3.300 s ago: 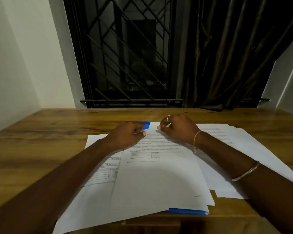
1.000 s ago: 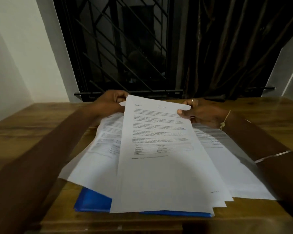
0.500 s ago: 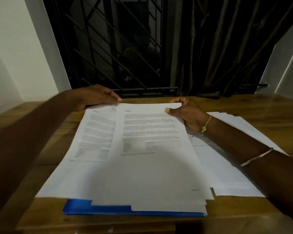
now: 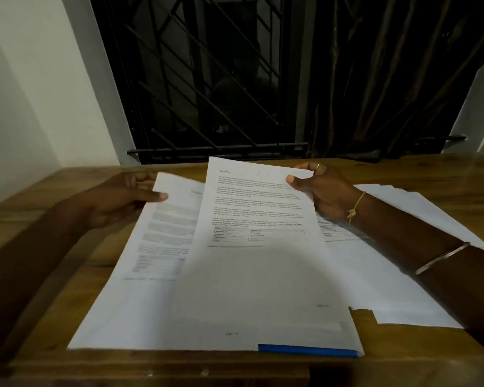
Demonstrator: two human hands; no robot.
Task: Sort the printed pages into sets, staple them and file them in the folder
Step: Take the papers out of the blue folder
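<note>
as right hand (image 4: pixel 326 191) pinches top page (image 4: pixel 259 263), left hand (image 4: pixel 118 203) pinches sheet (image 4: pixel 148 286)

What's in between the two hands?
Just paper, in the head view: the left page, pinched by the left hand, and the top page overlapping it, pinched by the right hand.

Print on the pages (image 4: pixel 257 208) is too blurred to read.

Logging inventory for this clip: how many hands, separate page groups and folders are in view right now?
Hands: 2 (left hand, right hand)
Page groups: 3 (left pages, middle pages, right pages)
Blue folder: 1
Total: 6
</note>
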